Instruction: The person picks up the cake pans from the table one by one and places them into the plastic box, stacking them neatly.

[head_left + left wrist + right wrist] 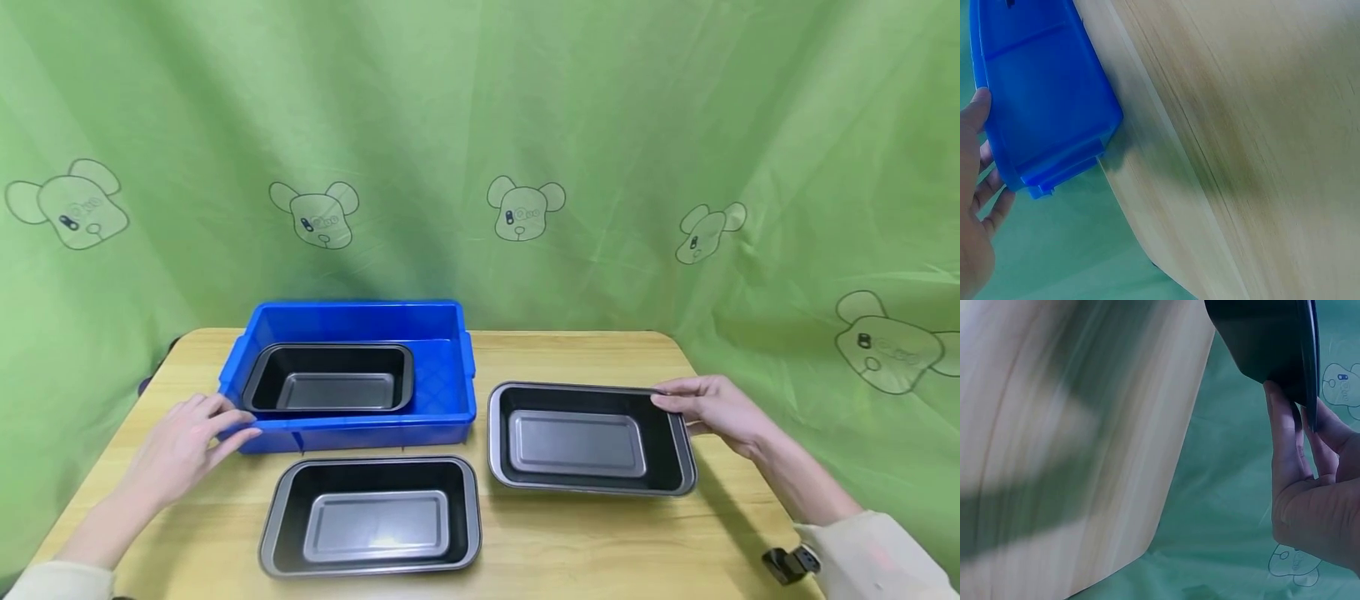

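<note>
A dark loaf pan [577, 443] is held at its far right corner by my right hand [716, 410], the thumb over the rim and fingers underneath. In the right wrist view this pan [1266, 344] hangs above the tabletop, its underside showing. My left hand [187, 440] grips the front left corner of a blue plastic bin [375, 437]; the left wrist view has the thumb on the bin's [1047, 94] outer wall and fingers past the rim. A second loaf pan [336, 392] lies in the bin's left part. The third loaf pan [377, 525] sits on the table in front of it.
The light wooden table [570, 542] carries everything. A green curtain [480, 100] with mouse-like drawings hangs behind and along both sides. Inside the bin, its blue floor [438, 375] shows to the right of the pan.
</note>
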Available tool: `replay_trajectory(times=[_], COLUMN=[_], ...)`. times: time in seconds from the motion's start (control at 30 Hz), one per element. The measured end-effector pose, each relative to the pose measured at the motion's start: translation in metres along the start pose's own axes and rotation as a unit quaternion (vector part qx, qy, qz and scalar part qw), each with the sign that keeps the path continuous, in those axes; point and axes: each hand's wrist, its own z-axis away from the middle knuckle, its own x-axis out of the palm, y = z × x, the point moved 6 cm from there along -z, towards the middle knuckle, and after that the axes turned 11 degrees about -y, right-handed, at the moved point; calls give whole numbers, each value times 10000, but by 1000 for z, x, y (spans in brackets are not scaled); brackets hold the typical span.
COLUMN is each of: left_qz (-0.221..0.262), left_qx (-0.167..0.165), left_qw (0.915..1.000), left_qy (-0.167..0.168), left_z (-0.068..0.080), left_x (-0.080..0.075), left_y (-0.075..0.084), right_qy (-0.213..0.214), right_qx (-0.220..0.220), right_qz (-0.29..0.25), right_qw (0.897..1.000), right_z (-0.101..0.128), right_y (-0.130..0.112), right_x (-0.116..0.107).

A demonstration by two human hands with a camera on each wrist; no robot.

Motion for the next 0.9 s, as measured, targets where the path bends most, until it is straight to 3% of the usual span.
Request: replay_trajectory(times=[0.47, 0.9], left_qz=[-104, -37], left_qx=[-67, -45], left_qw=[9998, 10000], left_qy=[-135, -50], left_z=[1, 0], left_x=[2, 1], left_y=[-2, 1], right_qy=[192, 399], right_qx=[-256, -443], right_qz=[50, -85], right_qw=[9995, 9982], right_z=[-10, -36], right_y=[-35, -62], right_x=[0, 12])
